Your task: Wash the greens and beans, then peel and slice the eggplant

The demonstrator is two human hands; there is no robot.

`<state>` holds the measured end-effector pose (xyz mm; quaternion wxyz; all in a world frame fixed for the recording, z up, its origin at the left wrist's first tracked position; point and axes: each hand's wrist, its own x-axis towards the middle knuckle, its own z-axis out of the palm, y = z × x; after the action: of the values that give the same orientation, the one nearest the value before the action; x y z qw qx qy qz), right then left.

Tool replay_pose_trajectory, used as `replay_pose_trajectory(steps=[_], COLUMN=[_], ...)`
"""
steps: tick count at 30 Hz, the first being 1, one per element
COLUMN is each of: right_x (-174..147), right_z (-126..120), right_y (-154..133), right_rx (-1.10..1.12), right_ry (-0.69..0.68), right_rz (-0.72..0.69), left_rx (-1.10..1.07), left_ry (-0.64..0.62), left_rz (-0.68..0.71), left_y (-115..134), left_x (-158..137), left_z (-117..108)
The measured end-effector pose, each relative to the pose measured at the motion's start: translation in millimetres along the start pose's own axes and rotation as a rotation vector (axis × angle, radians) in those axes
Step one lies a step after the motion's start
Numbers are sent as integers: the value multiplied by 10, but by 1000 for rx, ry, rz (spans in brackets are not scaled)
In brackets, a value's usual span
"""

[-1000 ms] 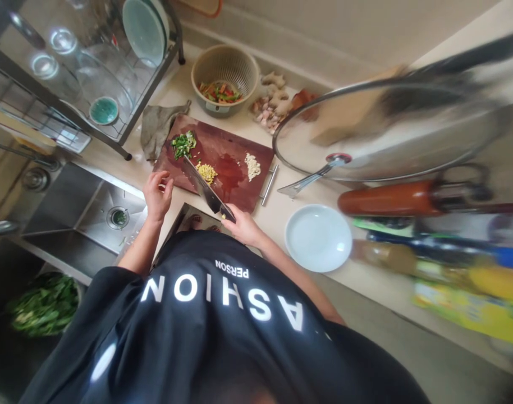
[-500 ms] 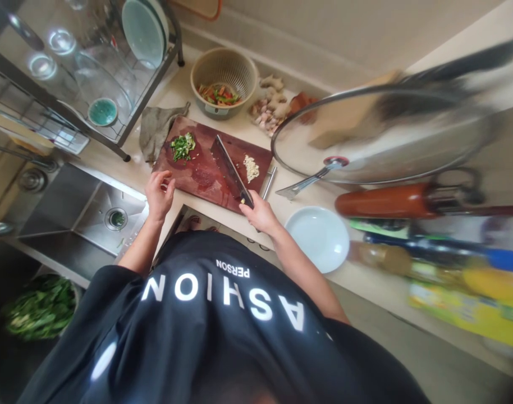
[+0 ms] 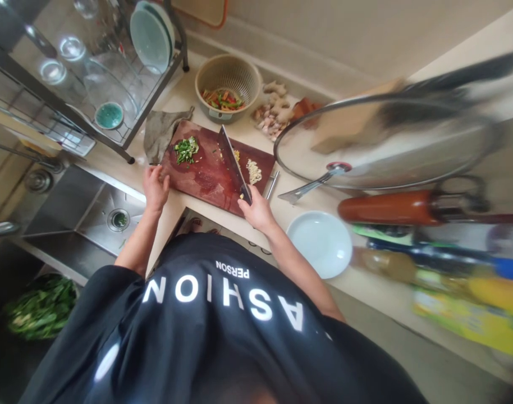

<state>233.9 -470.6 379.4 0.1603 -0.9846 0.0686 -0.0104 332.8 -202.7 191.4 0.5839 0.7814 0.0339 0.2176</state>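
Observation:
My right hand [image 3: 259, 209] grips the handle end of a kitchen knife [image 3: 234, 163], whose dark blade stands on edge across the reddish-brown cutting board [image 3: 206, 178]. Chopped green onion [image 3: 186, 150] is heaped on the board's left part. Right of the blade lie minced white garlic [image 3: 253, 171] and small yellow bits [image 3: 237, 155], partly hidden by the knife. Beside the board's near left corner hovers my left hand [image 3: 155, 189], fingers loosely bent and apart, holding nothing.
Behind the board are a strainer basket [image 3: 227, 67] with cut vegetables, ginger [image 3: 277, 96] and garlic cloves. A glass lid [image 3: 366, 168], a pale plate [image 3: 319, 244] and bottles stand rightward. Leftward are a grey cloth [image 3: 161, 132], dish rack [image 3: 126, 148] and sink [image 3: 96, 210].
The knife blade has turned to a more upright angle in view, and yellow bits now show to its right. My left hand has shifted slightly up and left. The whole view has moved a little.

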Motion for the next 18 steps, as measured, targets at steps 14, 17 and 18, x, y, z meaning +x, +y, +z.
replay_pose_trajectory(steps=[14,17,18], right_x=[-160,-239,-257], right_z=[139,98,85], right_y=[-280,-170,-135], right_rx=[-91,1,21], right_ry=[-32,23,35], right_rz=[12,12,17], left_rx=[64,136,159], left_ry=[14,-77,-116], left_rz=[-54,-113,-135], left_y=[-318,-223,-178], left_x=[319,238,198], left_z=[111,52,30])
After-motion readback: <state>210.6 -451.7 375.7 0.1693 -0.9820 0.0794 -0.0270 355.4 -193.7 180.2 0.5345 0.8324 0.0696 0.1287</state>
